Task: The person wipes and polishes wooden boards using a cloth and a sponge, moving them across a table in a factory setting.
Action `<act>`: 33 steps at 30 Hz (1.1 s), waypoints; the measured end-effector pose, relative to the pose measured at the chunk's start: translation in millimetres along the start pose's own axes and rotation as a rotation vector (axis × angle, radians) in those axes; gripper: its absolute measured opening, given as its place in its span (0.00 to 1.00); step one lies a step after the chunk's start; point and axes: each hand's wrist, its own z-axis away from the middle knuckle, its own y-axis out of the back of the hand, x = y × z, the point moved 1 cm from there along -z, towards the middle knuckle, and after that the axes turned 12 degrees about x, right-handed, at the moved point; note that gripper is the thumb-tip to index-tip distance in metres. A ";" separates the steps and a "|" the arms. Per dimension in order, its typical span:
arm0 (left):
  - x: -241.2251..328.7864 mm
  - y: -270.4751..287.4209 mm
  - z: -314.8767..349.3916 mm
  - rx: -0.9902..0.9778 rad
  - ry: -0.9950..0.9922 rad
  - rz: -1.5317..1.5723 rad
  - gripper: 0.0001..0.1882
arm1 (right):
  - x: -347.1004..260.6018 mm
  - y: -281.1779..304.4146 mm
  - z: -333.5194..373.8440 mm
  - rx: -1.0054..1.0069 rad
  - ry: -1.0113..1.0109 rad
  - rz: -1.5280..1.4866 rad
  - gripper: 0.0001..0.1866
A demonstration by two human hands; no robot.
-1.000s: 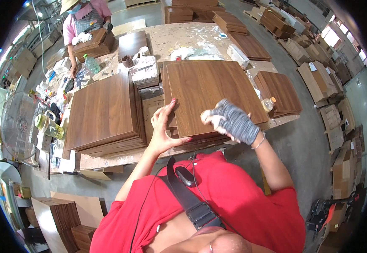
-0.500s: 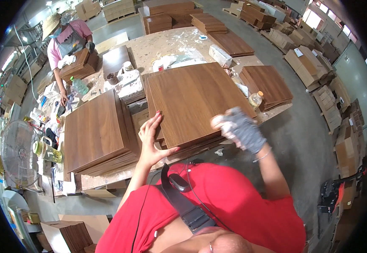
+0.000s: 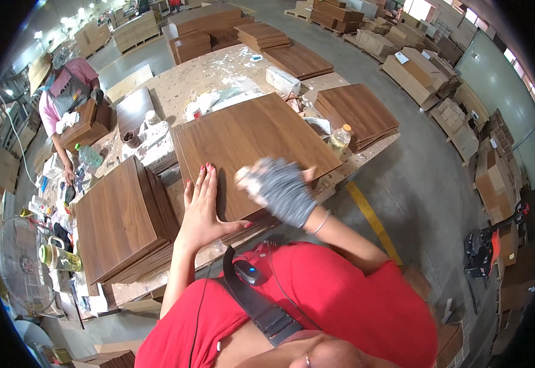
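A brown wood-grain board [image 3: 255,144] lies on top of a stack in front of me. My left hand [image 3: 203,205] is spread at its near left corner, fingers flat on the surface and thumb along the near edge. My right hand [image 3: 279,191], in a grey fingerless glove, is over the board's near right part. Its fingers are curled and slightly blurred around something pale that I cannot make out. Left of this stack stands another stack of brown boards [image 3: 120,221].
More boards [image 3: 356,116] and a bottle with an orange cap [image 3: 341,138] are at the table's right. A co-worker [image 3: 71,92] stands at the far left by a board stack. A fan [image 3: 25,264] and a yellow-green jug [image 3: 62,257] are at the left edge.
My right hand has moved left from the board's near right edge to over its surface. My left hand's fingers now lie flatter on the board. The whole view has shifted.
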 end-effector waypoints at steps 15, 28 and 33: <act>-0.7 -1.2 -2.9 0.014 -0.007 0.021 0.65 | 341.4 35.8 -25.5 0.122 -0.423 0.660 0.11; -1.1 0.9 -3.4 0.014 0.011 0.051 0.65 | 350.3 7.6 -0.9 0.093 -0.305 0.754 0.24; 0.2 2.4 -3.6 0.007 0.038 0.074 0.64 | 387.7 17.6 28.2 0.077 -0.366 0.205 0.31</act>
